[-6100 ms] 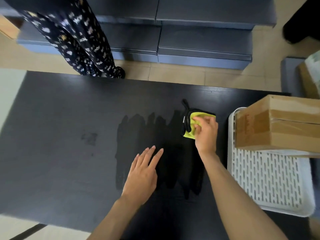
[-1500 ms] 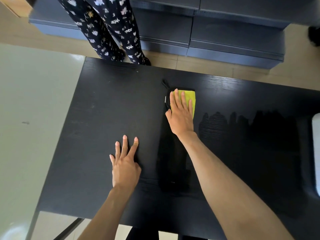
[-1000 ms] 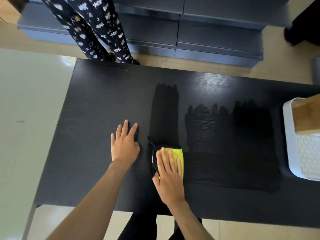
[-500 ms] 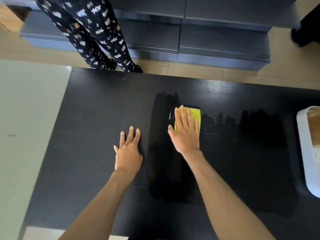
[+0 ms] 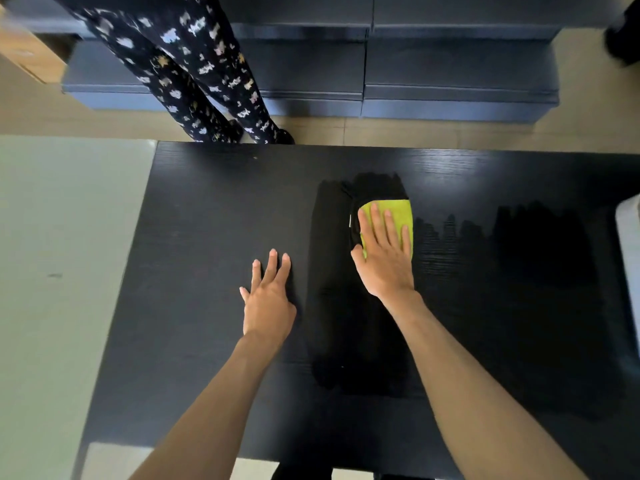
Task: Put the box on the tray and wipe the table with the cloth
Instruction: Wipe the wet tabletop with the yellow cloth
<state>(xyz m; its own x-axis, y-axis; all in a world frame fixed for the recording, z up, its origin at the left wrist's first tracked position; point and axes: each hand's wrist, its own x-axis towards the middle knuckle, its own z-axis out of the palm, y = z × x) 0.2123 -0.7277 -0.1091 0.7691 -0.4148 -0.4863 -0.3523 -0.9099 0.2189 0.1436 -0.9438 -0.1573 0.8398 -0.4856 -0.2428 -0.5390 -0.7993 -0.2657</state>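
A yellow-green cloth point(image 5: 398, 211) with a black edge lies on the black table point(image 5: 214, 237) past its middle. My right hand point(image 5: 384, 258) presses flat on the cloth, fingers spread over it. My left hand point(image 5: 268, 299) rests flat on the table to the left, fingers apart, holding nothing. Dark wet streaks run from the cloth back toward me and across to the right. Only a sliver of the white tray point(image 5: 628, 237) shows at the right edge. The box is out of view.
A person in dark patterned trousers point(image 5: 194, 71) stands at the table's far left corner. Blue-grey drawer units point(image 5: 450, 74) line the floor beyond the table. A pale green surface point(image 5: 62, 271) borders the table on the left.
My right hand has kept stroking the cloth back and forth, toward me and away again, and now sits slightly farther out. A second wet stripe has appeared beside the first. My left hand stayed flat.
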